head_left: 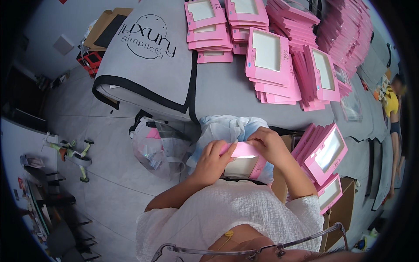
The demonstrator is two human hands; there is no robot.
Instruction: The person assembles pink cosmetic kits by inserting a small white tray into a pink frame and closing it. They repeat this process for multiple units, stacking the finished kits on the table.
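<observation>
A pink windowed cardboard box [239,150] lies in my lap, over a pale blue and white cloth [227,126]. My left hand [211,160] is closed on the box's left end, with thumb and fingers at its upper edge. At the right end of that edge, the fingers of my right hand [264,142] are bent and pinch the pink card. The clear window of the box faces up below my fingers. Part of the box is hidden by my hands.
Stacks of pink windowed boxes [268,52] cover the grey sofa [218,91] ahead. More boxes [324,153] stand in a brown carton [342,196] at my right. A clear plastic bag [157,148] sits on the floor to the left. A child's tricycle [72,153] stands further left. Another person [395,126] is at the far right.
</observation>
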